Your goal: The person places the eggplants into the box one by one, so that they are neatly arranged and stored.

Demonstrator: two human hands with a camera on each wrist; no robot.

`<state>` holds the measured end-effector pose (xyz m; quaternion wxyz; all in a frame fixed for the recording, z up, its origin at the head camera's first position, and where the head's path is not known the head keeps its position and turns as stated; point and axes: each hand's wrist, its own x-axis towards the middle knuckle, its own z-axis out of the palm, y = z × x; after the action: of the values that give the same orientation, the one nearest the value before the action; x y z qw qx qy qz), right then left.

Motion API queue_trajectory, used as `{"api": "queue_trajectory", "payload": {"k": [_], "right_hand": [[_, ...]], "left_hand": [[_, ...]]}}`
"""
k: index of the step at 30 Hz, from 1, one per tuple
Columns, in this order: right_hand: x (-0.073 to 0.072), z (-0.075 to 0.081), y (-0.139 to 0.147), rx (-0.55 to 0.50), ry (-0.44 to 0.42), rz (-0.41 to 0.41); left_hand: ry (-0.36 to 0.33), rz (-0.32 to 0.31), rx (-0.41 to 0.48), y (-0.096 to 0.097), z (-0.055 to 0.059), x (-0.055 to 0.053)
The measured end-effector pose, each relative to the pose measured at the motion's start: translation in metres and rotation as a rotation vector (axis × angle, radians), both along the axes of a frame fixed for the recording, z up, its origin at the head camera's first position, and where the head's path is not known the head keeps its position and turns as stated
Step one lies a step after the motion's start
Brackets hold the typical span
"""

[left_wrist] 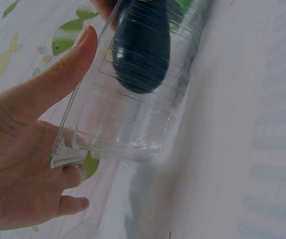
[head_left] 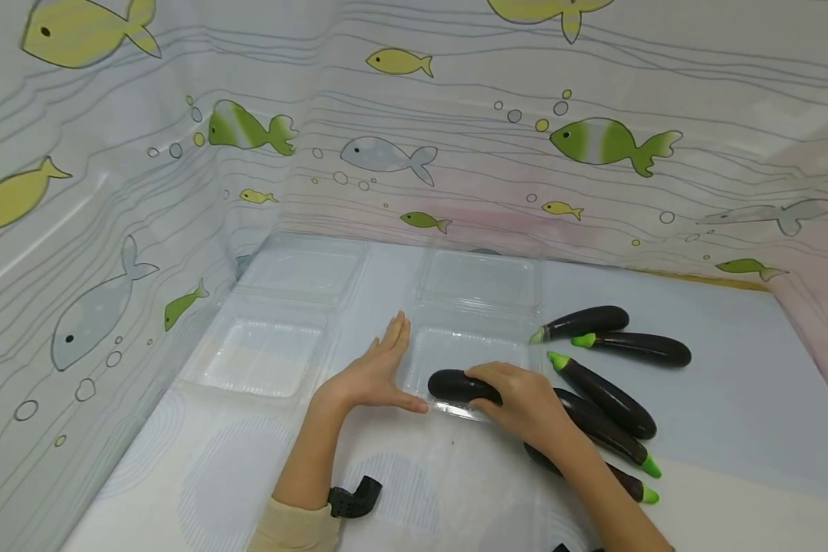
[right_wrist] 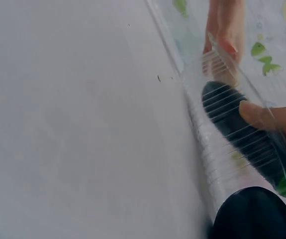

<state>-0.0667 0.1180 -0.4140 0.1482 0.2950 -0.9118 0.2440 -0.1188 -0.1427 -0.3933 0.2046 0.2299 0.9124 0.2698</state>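
My right hand (head_left: 520,397) grips a dark eggplant (head_left: 450,386) low over the front part of a clear plastic clamshell container (head_left: 465,346), whose lid lies folded back behind it. Through the container's ribbed wall, the right wrist view shows the thumb against the eggplant (right_wrist: 227,112), its green stem end towards the lower right. My left hand (head_left: 371,376) stands at the container's left side, fingers straight and thumb spread toward the front corner. In the left wrist view the eggplant's rounded end (left_wrist: 143,59) shows behind the clear wall, close to the left hand (left_wrist: 28,144).
Another clear clamshell container (head_left: 265,356) lies opened at the left. Several eggplants (head_left: 610,395) lie to the right, some partly under the right forearm. A fish-print curtain (head_left: 386,115) rises behind and on the left of the table (head_left: 745,383).
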Motion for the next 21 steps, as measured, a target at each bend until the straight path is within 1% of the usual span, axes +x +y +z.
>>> {"api": "queue_trajectory", "payload": {"k": [3,5,7,9,13,17,21], "right_hand": [[0.001,-0.001,-0.002,0.030,-0.132,-0.043],[0.001,-0.001,-0.002,0.045,-0.178,-0.057],[0.001,0.000,-0.002,0.061,-0.189,-0.061],[0.001,0.001,-0.001,0.078,-0.183,-0.071],[0.002,0.006,0.004,0.101,-0.161,-0.119],[0.003,0.011,0.010,0.121,-0.179,-0.161],[0.003,0.011,0.012,0.139,-0.197,-0.158]], "left_hand": [[-0.004,0.003,0.000,0.000,0.000,0.001],[-0.002,0.002,-0.003,0.000,0.001,0.001],[0.000,0.002,-0.001,0.000,0.001,0.001],[-0.003,0.001,-0.001,0.000,0.001,0.002],[0.000,-0.004,-0.004,0.000,0.001,0.002],[0.005,-0.014,-0.008,-0.001,0.001,0.001],[0.009,-0.017,-0.012,-0.001,0.001,0.000]]}}
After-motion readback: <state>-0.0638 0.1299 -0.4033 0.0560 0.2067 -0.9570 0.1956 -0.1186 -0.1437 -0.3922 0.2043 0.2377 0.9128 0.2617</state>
